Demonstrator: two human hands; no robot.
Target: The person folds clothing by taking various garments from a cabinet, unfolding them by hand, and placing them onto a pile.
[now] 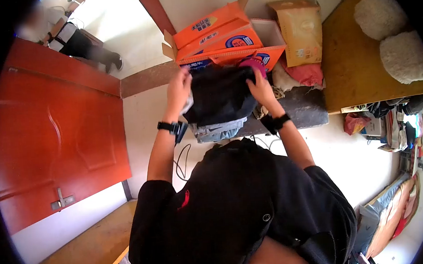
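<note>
A folded black garment (pixel 223 95) lies across the top of a stack of folded clothes (pixel 221 129), whose grey and light blue edges show below it. My left hand (pixel 179 91) holds the garment's left edge, with some fingertips hidden and slightly blurred. At the right edge, my right hand (pixel 263 89) grips it with the thumb on top and the other fingers partly out of sight. Something magenta (pixel 254 66) shows just behind my right hand. Each wrist wears a black band.
Behind the clothes stands an open orange carton (pixel 225 32), beside a yellow box (pixel 301 34) and a pink cloth bundle (pixel 305 74). These rest on or near a dark bench (pixel 302 108). A red door (pixel 61 136) is at left; another person (pixel 77 41) sits beyond the doorway.
</note>
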